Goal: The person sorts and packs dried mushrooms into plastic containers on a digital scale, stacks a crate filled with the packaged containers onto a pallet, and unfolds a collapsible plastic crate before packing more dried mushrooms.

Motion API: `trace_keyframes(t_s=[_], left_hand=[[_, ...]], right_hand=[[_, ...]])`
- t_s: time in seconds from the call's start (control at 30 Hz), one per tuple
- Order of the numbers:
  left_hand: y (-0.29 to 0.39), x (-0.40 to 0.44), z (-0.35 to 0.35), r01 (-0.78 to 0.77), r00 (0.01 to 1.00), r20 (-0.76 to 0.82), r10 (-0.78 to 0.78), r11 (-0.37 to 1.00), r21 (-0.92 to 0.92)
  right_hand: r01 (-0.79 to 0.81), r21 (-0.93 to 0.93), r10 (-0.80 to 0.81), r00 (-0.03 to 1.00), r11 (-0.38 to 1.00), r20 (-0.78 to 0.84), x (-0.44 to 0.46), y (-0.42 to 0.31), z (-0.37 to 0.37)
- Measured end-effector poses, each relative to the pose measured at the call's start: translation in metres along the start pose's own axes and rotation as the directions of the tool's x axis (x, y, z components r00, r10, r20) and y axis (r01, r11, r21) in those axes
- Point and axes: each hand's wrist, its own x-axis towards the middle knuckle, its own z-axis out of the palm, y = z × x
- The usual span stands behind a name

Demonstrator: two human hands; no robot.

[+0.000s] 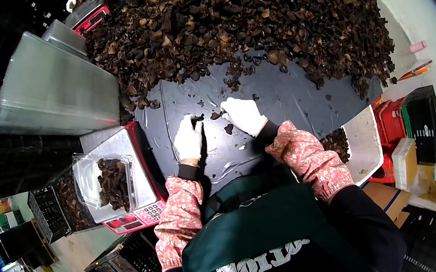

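Both my hands wear white gloves over the dark table covering (290,100). My left hand (189,138) pinches a small dark fungus piece (199,118) between thumb and fingertips. My right hand (244,116) is closed at the fingertips on a brown fungus piece (216,115), a short gap to the right of the other piece. A loose dark piece (229,128) lies just below it. Beyond my hands a large heap of dark brown fungus (236,19) spreads across the table.
At left, a red-edged scale (142,161) carries an open clear plastic box (132,174) with fungus inside. Behind it stand stacked clear boxes (54,85). A white tub (366,145) is at right, near red crates (391,125). Another person's gloved hand (72,2) shows at top left.
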Motion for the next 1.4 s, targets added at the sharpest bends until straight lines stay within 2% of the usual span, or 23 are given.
trace_keyframes(t_s=[0.07,0.13,0.17,0.2,0.27,0.33,0.37,0.4,0.53,0.63,0.67,0.73,0.8,0.87,0.97,1.0,1.07,1.13,1.2,1.23,1.27,1.33,1.4], left_hand=[[0.003,-0.002,0.004,0.032,0.999,-0.034,-0.029,0.995,0.095],[0.002,-0.009,0.005,0.006,0.994,-0.112,0.000,0.999,0.048],[-0.001,-0.011,0.004,0.002,0.991,-0.133,-0.020,0.992,-0.129],[-0.005,-0.014,0.003,-0.003,0.988,-0.147,-0.044,0.953,-0.302],[-0.013,-0.022,0.007,-0.019,0.980,-0.179,-0.082,0.866,-0.501],[0.010,-0.037,-0.029,0.416,0.904,0.298,-0.307,0.466,-0.781],[0.001,-0.043,-0.027,0.389,0.918,0.298,-0.261,0.453,-0.802],[0.012,-0.050,-0.043,0.447,0.890,0.374,-0.263,0.333,-0.830],[0.002,-0.075,-0.061,0.415,0.891,0.314,-0.328,0.306,-0.857],[-0.008,-0.086,-0.073,0.361,0.888,0.265,-0.376,0.214,-0.908],[-0.012,-0.091,-0.077,0.329,0.904,0.234,-0.359,0.231,-0.916],[-0.010,-0.098,-0.085,0.296,0.905,0.205,-0.372,0.205,-0.933],[-0.003,-0.106,-0.094,0.285,0.900,0.190,-0.392,0.200,-0.938],[0.006,-0.114,-0.105,0.289,0.880,0.190,-0.436,0.172,-0.942],[0.003,-0.127,-0.113,0.245,0.886,0.128,-0.446,0.216,-0.945],[-0.003,-0.133,-0.116,0.218,0.891,0.109,-0.441,0.203,-0.955],[-0.008,-0.140,-0.126,0.161,0.882,0.022,-0.470,0.256,-0.953],[-0.018,-0.148,-0.144,0.148,0.835,-0.084,-0.544,0.369,-0.918],[-0.028,-0.153,-0.163,-0.069,0.763,-0.302,-0.572,0.393,-0.917],[-0.030,-0.152,-0.178,-0.093,0.688,-0.399,-0.606,0.471,-0.877],[-0.033,-0.152,-0.194,-0.141,0.643,-0.410,-0.646,0.427,-0.893],[-0.046,-0.143,-0.216,-0.194,0.522,-0.505,-0.687,0.481,-0.855],[-0.069,-0.132,-0.224,-0.078,0.419,-0.631,-0.653,0.667,-0.741]], right_hand=[[-0.031,0.060,0.033,0.999,0.998,-0.017,0.000,0.001,-0.002],[-0.324,0.181,0.296,0.941,0.929,0.164,0.000,0.005,-0.018],[-0.360,0.299,0.340,0.933,0.884,0.119,-0.004,0.010,-0.027],[-0.256,0.443,0.288,0.957,0.859,-0.006,-0.011,0.024,-0.026],[-0.384,0.756,0.410,0.896,0.529,0.168,-0.026,0.038,-0.043],[-0.547,0.821,0.484,0.770,0.165,0.416,-0.042,0.043,-0.072],[-0.443,0.896,0.432,0.806,-0.010,0.404,-0.050,0.047,-0.073],[-0.443,0.895,0.454,0.788,-0.053,0.416,-0.055,0.048,-0.072],[-0.463,0.886,0.376,0.816,-0.031,0.439,-0.063,0.036,-0.059],[-0.526,0.808,0.345,0.835,0.267,0.430,-0.055,0.031,-0.043],[-0.528,0.805,0.338,0.835,0.269,0.434,-0.052,0.026,-0.035],[-0.336,0.501,0.418,0.906,0.797,-0.058,-0.044,0.008,-0.022],[-0.392,0.429,0.444,0.896,0.814,-0.025,-0.042,-0.001,-0.018],[-0.289,0.145,0.279,0.956,0.946,0.085,-0.036,-0.002,-0.012],[-0.245,0.408,0.291,0.955,0.879,-0.054,-0.023,-0.010,-0.012],[-0.293,0.644,0.340,0.939,0.706,0.053,-0.019,-0.008,-0.009],[-0.506,0.816,0.333,0.848,0.278,0.413,-0.011,-0.025,-0.016],[-0.442,0.812,0.256,0.895,0.381,0.366,0.007,-0.062,-0.022],[-0.525,0.807,0.129,0.850,0.269,0.510,0.030,-0.109,-0.041],[-0.450,0.848,0.033,0.887,0.280,0.460,0.042,-0.133,-0.043],[-0.370,0.885,-0.065,0.913,0.282,0.402,0.056,-0.157,-0.039],[-0.082,0.917,-0.195,0.966,0.391,0.170,0.085,-0.202,-0.016],[0.160,0.806,-0.234,0.972,0.570,-0.027,0.105,-0.258,-0.017]])
